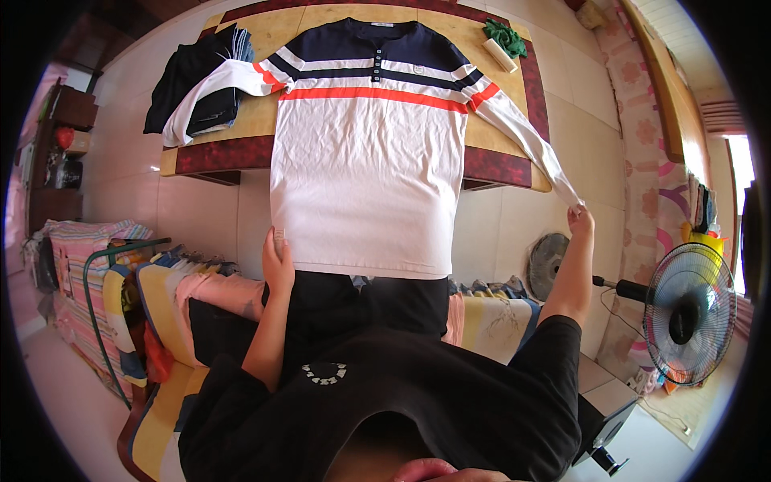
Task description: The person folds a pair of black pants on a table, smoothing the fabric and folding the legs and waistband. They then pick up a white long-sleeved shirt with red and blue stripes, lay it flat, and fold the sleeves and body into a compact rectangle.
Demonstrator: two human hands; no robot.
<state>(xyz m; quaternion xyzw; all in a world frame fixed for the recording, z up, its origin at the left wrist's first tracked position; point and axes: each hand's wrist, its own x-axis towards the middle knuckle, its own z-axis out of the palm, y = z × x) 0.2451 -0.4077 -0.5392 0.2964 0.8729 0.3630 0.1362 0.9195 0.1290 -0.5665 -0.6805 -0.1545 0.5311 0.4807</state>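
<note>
A long-sleeved shirt point(368, 175), white below with navy and orange-red bands at the chest, lies face up across a wooden table point(509, 158) with a dark red border. Its hem hangs over the near edge towards my lap. On the right, the fingers of my right hand point(582, 220) pinch the cuff of one sleeve, which is drawn out past the table corner. My left hand point(279, 260) is at the shirt's lower left side edge; whether its fingers grip the fabric cannot be told. The other sleeve bends over a pile of dark folded clothes point(190, 78).
A green cloth point(506, 37) and a cream-coloured roll point(500, 56) lie at the table's far right corner. A standing fan point(689, 314) is at the right. Behind the table's near edge, a cushioned sofa point(165, 301) extends to the left.
</note>
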